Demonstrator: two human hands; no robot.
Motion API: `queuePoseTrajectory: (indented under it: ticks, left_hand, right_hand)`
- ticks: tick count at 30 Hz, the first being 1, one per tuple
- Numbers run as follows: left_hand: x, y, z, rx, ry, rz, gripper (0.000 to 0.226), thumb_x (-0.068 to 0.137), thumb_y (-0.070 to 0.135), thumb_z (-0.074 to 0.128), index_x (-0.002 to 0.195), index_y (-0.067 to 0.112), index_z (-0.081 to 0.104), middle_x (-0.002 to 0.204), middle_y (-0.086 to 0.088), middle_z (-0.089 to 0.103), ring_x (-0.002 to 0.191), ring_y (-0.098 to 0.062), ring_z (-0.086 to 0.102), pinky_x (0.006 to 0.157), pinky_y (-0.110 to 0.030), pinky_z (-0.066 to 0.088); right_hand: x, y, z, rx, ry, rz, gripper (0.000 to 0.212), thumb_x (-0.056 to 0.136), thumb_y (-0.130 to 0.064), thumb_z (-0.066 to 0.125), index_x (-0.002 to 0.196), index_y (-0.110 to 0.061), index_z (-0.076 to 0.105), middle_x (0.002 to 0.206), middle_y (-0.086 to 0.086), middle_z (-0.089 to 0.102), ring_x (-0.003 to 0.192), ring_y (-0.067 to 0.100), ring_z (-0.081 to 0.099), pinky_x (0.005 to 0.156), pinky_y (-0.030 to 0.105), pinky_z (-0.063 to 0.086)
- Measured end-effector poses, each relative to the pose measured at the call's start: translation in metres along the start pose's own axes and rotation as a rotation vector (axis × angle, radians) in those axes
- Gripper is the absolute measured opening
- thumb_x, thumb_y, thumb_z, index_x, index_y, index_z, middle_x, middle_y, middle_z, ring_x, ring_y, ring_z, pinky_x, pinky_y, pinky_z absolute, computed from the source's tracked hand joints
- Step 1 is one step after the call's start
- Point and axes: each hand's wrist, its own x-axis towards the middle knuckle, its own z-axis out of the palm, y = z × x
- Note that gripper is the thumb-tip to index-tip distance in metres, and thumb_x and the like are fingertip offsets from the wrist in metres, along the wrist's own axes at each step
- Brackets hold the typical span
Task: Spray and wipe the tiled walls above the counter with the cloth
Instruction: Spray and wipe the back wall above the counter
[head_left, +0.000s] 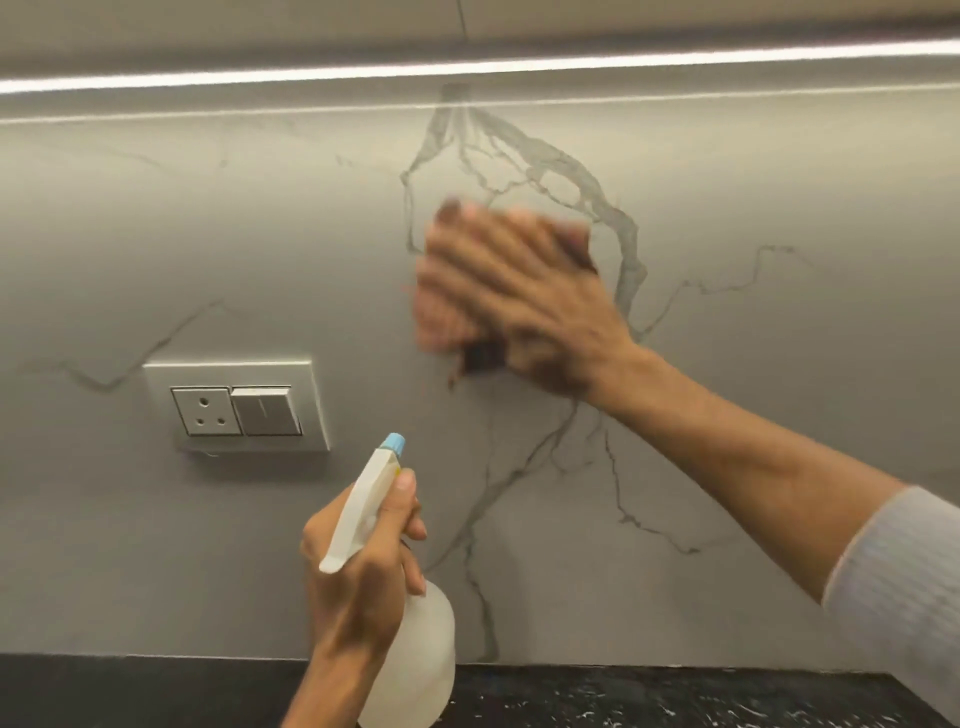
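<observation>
The right hand (524, 291) lies flat with fingers spread, pressing a reddish-brown cloth (480, 358) against the pale grey, marble-veined wall (727, 364). Only the cloth's edges show, past the fingertips, under the palm and at the upper right of the hand. The left hand (358, 577), lower and to the left of the right, grips the neck of a translucent white plastic spray bottle (421, 654), fingers curled round it below the trigger. The bottle's light-blue nozzle tip (393, 444) points up toward the wall.

Bare wall runs wide to the right of the right hand and below its forearm. Above it the wall ends at a bright white light strip (467, 67) under the cabinet. To the left of both hands sits a white rectangular socket-and-switch plate (236, 405), raised from the wall. Below the left hand the wall meets the back edge of a black speckled stone counter (675, 696).

The right hand and cloth are blurred, so the cloth's outline and folds are hard to make out. The bottle's base is cut off by the lower frame edge, and the left hand hides its trigger. The grey ribbed sleeve (904, 587) on the right arm runs out of frame.
</observation>
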Motion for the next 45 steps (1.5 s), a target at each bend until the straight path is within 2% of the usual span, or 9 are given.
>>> queuePoseTrajectory:
  ticks: [5,10,14,23,30,35,38,42,45]
  left_hand:
    - [-0.003,-0.006,0.0,-0.019,0.072,-0.01,0.041,0.084,0.038,0.062,0.064,0.002,0.062,0.054,-0.006,0.059,0.031,-0.025,0.045,0.038,-0.031,0.038]
    - [-0.011,-0.014,-0.004,-0.043,0.097,-0.016,0.037,0.084,0.035,0.062,0.062,0.005,0.062,0.051,-0.005,0.058,0.029,-0.024,0.045,0.035,-0.027,0.036]
    - [-0.016,-0.021,-0.016,-0.016,0.051,-0.036,0.038,0.085,0.038,0.062,0.06,0.01,0.064,0.054,-0.006,0.059,0.03,-0.024,0.047,0.036,-0.029,0.039]
    - [-0.006,-0.023,-0.016,0.013,0.04,-0.011,0.037,0.088,0.037,0.061,0.063,0.009,0.063,0.056,-0.005,0.061,0.03,-0.024,0.048,0.036,-0.03,0.04]
    - [-0.013,-0.049,0.011,0.04,-0.035,-0.014,0.042,0.086,0.035,0.062,0.066,-0.003,0.06,0.054,-0.011,0.058,0.03,-0.026,0.046,0.039,-0.031,0.039]
    - [-0.025,-0.063,0.009,0.061,-0.088,-0.041,0.041,0.087,0.036,0.062,0.072,-0.002,0.063,0.063,-0.019,0.06,0.032,-0.027,0.048,0.038,-0.03,0.04]
    - [-0.031,-0.064,0.012,0.059,-0.128,-0.037,0.037,0.092,0.028,0.063,0.074,-0.005,0.063,0.065,-0.025,0.06,0.033,-0.028,0.047,0.036,-0.032,0.038]
    - [-0.03,-0.062,0.024,0.072,-0.128,-0.007,0.033,0.099,0.019,0.06,0.074,-0.003,0.063,0.063,-0.02,0.06,0.032,-0.025,0.049,0.036,-0.038,0.037]
    - [-0.03,-0.061,0.033,0.053,-0.123,0.009,0.034,0.099,0.022,0.06,0.073,0.001,0.063,0.065,-0.015,0.061,0.031,-0.023,0.049,0.036,-0.033,0.038]
  right_hand:
    - [0.062,-0.042,0.017,0.074,0.198,0.056,0.066,0.085,-0.012,0.037,0.151,-0.013,0.041,0.158,0.011,0.036,0.147,0.035,0.029,0.123,0.049,0.013]
    - [-0.096,-0.164,0.07,-0.042,-0.154,-0.228,0.07,0.091,-0.022,0.057,0.155,-0.018,0.031,0.163,0.004,0.024,0.153,0.026,0.016,0.124,0.048,-0.007]
    - [-0.206,-0.143,0.064,-0.134,-0.331,-0.496,0.093,0.082,-0.024,0.065,0.16,-0.018,0.014,0.167,0.006,0.006,0.154,0.026,0.006,0.123,0.051,-0.014]
    - [-0.012,0.011,0.022,-0.039,0.305,0.425,0.051,0.101,-0.029,0.053,0.149,-0.015,0.045,0.153,0.016,0.042,0.142,0.042,0.034,0.122,0.048,0.007]
    - [-0.167,-0.168,0.09,0.017,-0.081,-0.146,0.072,0.091,-0.01,0.047,0.159,-0.015,0.02,0.165,0.005,0.02,0.153,0.028,0.011,0.125,0.049,0.001]
    - [-0.296,-0.142,0.072,-0.075,-0.426,-0.495,0.09,0.076,-0.013,0.053,0.159,-0.019,0.02,0.166,0.001,0.014,0.153,0.022,0.012,0.124,0.05,-0.01]
    - [-0.274,-0.067,0.046,-0.041,-0.268,-0.294,0.081,0.085,-0.019,0.065,0.155,-0.024,0.024,0.159,0.001,0.026,0.147,0.024,0.028,0.119,0.05,0.023]
    - [-0.16,0.039,0.031,-0.093,0.127,0.232,0.049,0.101,-0.035,0.058,0.145,-0.018,0.047,0.147,0.013,0.049,0.133,0.037,0.045,0.111,0.045,0.032]
    - [-0.112,0.039,0.036,-0.17,0.302,0.501,0.056,0.088,-0.051,0.071,0.131,-0.016,0.064,0.132,0.013,0.063,0.121,0.034,0.058,0.107,0.036,0.038]
